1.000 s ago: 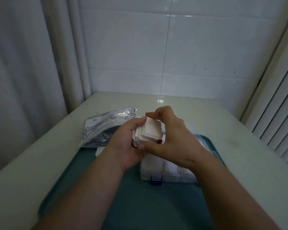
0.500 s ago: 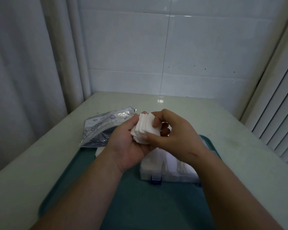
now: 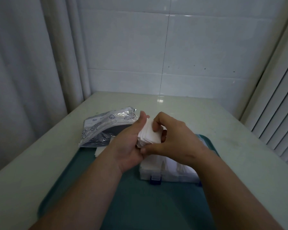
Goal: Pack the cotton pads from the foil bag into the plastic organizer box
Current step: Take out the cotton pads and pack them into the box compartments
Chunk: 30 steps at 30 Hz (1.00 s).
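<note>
A stack of white square cotton pads (image 3: 148,135) is held upright between both hands above the tray. My left hand (image 3: 128,143) cups the stack from the left with its thumb behind it. My right hand (image 3: 173,140) pinches the stack from the right, fingers curled over its top edge and thumb under it. The clear plastic organizer box (image 3: 158,171) with blue latches sits on the tray below my hands, with white pads in its compartments. The silver foil bag (image 3: 105,127) lies to the left, partly on the tray's far corner.
A teal tray (image 3: 140,205) covers the near part of the pale table (image 3: 223,130). A loose white pad (image 3: 99,151) lies on the tray beside the bag. A curtain hangs at left, a tiled wall behind, slatted blinds at right.
The stack has turned and shifted slightly left in my hands. My right fingers moved from the front face to curl over the top edge of the pads.
</note>
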### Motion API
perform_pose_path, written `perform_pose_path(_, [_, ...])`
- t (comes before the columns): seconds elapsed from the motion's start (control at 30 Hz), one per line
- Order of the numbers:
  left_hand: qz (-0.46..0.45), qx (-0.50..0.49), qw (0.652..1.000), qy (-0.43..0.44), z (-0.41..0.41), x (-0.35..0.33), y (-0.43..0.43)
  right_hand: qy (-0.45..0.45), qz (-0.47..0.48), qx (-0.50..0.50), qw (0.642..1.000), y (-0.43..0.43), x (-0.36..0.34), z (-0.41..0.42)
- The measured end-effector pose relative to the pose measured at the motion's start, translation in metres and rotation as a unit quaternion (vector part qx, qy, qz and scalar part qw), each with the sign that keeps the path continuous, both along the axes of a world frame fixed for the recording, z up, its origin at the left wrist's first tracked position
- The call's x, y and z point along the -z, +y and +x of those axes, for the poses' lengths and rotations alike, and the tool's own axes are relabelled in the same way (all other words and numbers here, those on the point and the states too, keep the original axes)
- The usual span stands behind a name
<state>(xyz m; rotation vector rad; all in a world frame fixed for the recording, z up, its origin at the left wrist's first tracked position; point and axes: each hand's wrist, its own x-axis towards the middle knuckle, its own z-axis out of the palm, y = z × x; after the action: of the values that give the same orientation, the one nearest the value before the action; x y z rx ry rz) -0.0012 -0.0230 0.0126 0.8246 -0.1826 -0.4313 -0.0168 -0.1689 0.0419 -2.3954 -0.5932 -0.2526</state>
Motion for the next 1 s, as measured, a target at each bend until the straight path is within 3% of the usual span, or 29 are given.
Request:
perform_pose_path(0.17, [-0.013,0.023,1.0,-0.015,-0.0018,-0.0004,0.0021,0.013,0.014,-0.018,1.0,0.0013,0.0025,0.0011])
perform_pose_path(0.43, [0.012,0.01,0.999,-0.029,0.0008,0.0019,0.0017,-0.04,-0.028,-0.012,0.999,0.002,0.0054,0.0027])
perform_pose_path(0.6, [0.021,-0.029,0.999,-0.005,0.0006,-0.0003,0.0018,0.012,0.053,-0.021,0.998,-0.0021,0.0019,0.001])
perform_pose_path(0.83, [0.064,-0.031,0.997,-0.003,0.002,0.0035,0.0001,-0.004,0.016,-0.028,0.999,-0.0003,0.0035,-0.0009])
perform_pose_path(1.0, [0.034,-0.053,0.997,0.037,0.0002,-0.0039,0.0001,0.003,0.087,-0.017,0.996,-0.0027,0.0005,-0.0007])
